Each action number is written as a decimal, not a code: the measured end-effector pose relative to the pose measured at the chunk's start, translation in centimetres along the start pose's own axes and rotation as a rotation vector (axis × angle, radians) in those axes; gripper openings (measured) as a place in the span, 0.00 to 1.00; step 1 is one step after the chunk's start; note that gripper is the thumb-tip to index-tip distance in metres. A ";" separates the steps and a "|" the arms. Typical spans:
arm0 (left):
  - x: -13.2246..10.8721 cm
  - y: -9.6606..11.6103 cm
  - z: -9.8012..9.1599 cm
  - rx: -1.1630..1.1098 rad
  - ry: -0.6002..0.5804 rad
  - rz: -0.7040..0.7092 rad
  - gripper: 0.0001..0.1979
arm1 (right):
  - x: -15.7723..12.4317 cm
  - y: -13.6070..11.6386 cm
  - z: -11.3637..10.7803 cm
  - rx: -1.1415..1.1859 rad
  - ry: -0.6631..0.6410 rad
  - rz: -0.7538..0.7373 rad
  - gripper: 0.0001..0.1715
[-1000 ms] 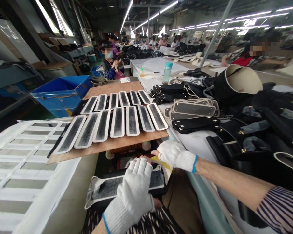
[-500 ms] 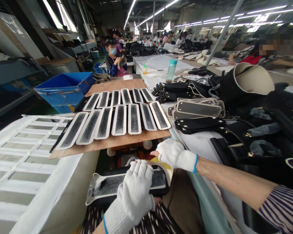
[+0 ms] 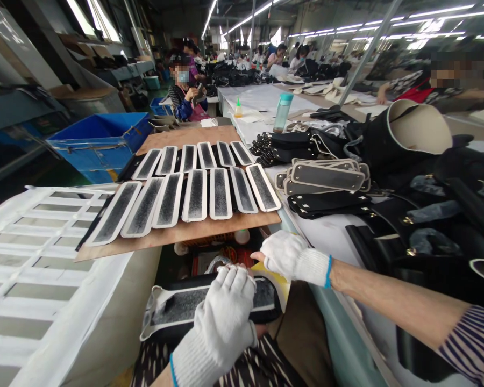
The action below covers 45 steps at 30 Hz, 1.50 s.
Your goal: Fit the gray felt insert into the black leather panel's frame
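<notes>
On my lap lies a black oblong bag piece (image 3: 177,307) with a speckled dark panel and a pale rim, loose and raised at its left end. My left hand (image 3: 226,312), in a white knitted glove with bare fingertips, lies across this piece, fingers bent over its far edge. Just beyond its right end, my right hand (image 3: 284,252) is closed, in a matching glove, its bare finger or thumb tip pointing left. Whatever it may grip is hidden. Under the right end of the piece a yellow and white sheet (image 3: 281,285) shows.
Ahead, a brown board (image 3: 177,235) carries two rows of dark panels with white rims. A blue bin (image 3: 92,148) stands at left, near a white sheet with grey strips (image 3: 44,290). On the right table (image 3: 331,228) are black bag parts and a bottle (image 3: 283,113). Co-workers sit farther off.
The view has shifted slightly. Both hands keep nearly the same pose, the left still on the bag piece and the right still beyond its right end.
</notes>
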<state>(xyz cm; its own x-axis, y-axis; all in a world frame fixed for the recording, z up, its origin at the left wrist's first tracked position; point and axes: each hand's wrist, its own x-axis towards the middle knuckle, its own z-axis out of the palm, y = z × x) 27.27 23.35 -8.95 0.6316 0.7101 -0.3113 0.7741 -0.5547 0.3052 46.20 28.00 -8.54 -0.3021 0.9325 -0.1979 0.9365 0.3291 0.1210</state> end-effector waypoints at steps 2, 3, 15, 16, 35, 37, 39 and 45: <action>0.0 0.2 -0.5 0.007 -0.037 0.002 0.42 | -0.5 -0.2 0.0 -0.003 0.005 0.031 0.42; 0.0 0.3 -0.8 0.012 -0.048 0.002 0.42 | -0.8 -0.3 -0.1 -0.001 0.005 0.043 0.41; -0.6 0.5 -1.0 0.039 0.075 0.012 0.49 | -2.6 -1.3 0.6 0.011 0.090 0.205 0.35; -1.0 0.7 -1.1 0.048 0.087 0.011 0.50 | -2.9 -1.3 0.8 0.015 0.100 0.229 0.35; -0.1 -0.9 0.1 0.079 0.048 0.380 0.35 | -6.9 -1.7 3.5 -0.078 0.368 0.292 0.30; 0.1 -0.9 0.0 0.117 0.032 0.417 0.33 | -6.4 -1.9 3.4 -0.117 0.398 0.316 0.30; 0.1 -0.8 -0.1 0.130 0.013 0.420 0.32 | -5.8 -2.1 3.3 -0.133 0.407 0.341 0.31; -0.7 -1.1 -0.2 0.080 0.163 0.444 0.30 | -5.1 -1.7 3.4 -0.103 0.407 0.171 0.33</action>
<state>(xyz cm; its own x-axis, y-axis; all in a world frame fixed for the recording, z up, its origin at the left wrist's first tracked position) 26.01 23.55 -8.90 0.8916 0.4525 -0.0197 0.4364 -0.8466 0.3048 46.74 22.17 -11.07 -0.2094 0.9506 0.2292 0.9626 0.1592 0.2191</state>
